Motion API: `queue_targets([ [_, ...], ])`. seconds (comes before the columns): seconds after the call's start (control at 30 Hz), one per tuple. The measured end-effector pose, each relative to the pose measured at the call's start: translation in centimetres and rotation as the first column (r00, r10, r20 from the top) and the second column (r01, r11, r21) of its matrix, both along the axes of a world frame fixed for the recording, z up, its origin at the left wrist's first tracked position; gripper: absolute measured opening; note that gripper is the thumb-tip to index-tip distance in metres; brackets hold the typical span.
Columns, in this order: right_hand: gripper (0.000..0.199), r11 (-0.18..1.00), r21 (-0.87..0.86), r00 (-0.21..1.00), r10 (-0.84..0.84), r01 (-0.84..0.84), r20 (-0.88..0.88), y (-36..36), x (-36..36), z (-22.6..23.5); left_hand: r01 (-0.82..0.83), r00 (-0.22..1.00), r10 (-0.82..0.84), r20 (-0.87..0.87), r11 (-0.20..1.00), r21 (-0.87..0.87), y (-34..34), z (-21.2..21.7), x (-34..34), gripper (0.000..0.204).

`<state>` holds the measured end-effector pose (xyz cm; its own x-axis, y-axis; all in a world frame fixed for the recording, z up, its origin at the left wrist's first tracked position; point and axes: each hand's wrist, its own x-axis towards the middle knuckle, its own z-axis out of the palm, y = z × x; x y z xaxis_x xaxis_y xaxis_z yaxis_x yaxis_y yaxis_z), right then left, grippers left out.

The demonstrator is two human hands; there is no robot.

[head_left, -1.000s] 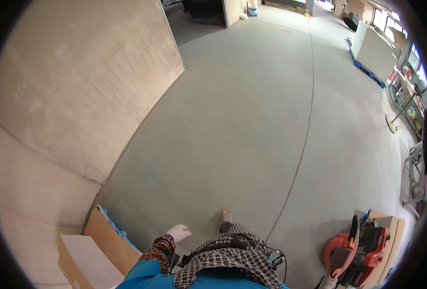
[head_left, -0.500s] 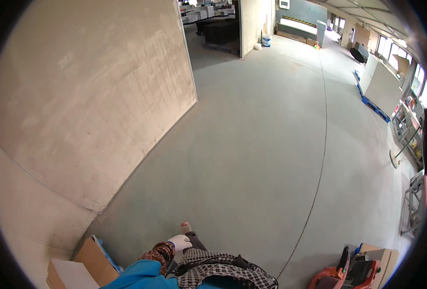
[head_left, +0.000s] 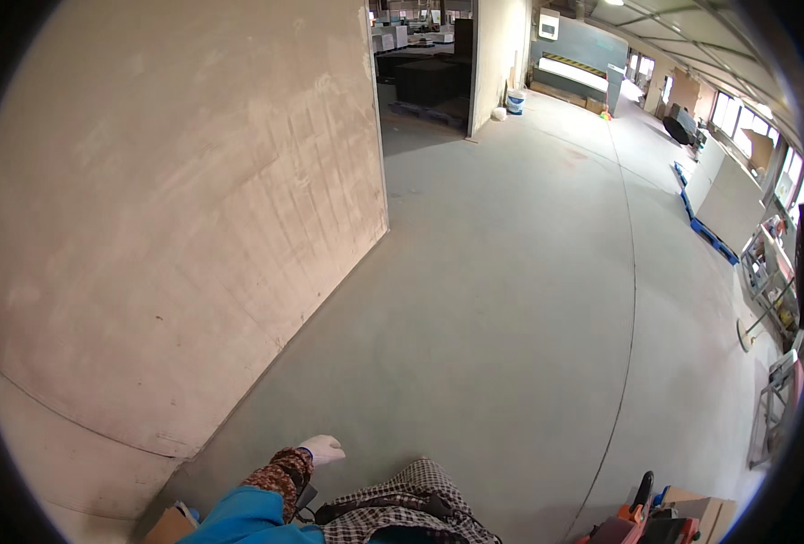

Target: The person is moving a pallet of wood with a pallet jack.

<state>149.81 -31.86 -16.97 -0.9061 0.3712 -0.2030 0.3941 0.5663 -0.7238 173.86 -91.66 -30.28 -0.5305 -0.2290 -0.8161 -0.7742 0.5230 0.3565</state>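
Note:
My left hand (head_left: 322,449), in a white glove, hangs out in front of my body above the floor. Its fingers are loosely curled together, and I see nothing held in them. A brown patterned cuff (head_left: 284,473) and a blue sleeve (head_left: 239,515) cover that arm. Just behind the hand is my black-and-white checked garment (head_left: 411,494), and a small dark thing beside the sleeve is too unclear to name. My right hand is out of sight.
A plastered wall (head_left: 193,227) runs along the left to a doorway (head_left: 425,86). Cardboard (head_left: 174,524) lies at lower left. A red-and-black machine or cart (head_left: 642,521) stands at lower right. Farther right are white panels on a blue pallet (head_left: 715,240) and metal stands (head_left: 774,408).
My left hand has swung forward and left, away from the dark trouser leg. The foot has dropped from view. The cardboard and the red machine have slipped lower in the picture.

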Motion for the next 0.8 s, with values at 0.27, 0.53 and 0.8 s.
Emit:
queue_targets([
  [0.27,0.03,1.0,0.019,1.0,-0.007,0.007,0.015,-25.3,-16.6,-2.7,-0.027,0.997,0.029,-0.077,0.999,0.034,-24.3,-6.3,-20.6,0.058],
  [0.53,0.034,0.993,0.029,0.993,-0.118,0.117,0.023,-39.4,-20.1,-0.4,-0.013,0.999,0.012,-0.049,1.0,-0.019,-40.7,-1.2,-28.1,0.054],
  [0.8,0.038,0.957,-0.043,0.958,-0.287,0.288,0.021,-35.7,-5.2,5.7,0.111,0.977,-0.115,0.178,0.993,0.036,-38.1,9.6,-10.7,0.054],
])
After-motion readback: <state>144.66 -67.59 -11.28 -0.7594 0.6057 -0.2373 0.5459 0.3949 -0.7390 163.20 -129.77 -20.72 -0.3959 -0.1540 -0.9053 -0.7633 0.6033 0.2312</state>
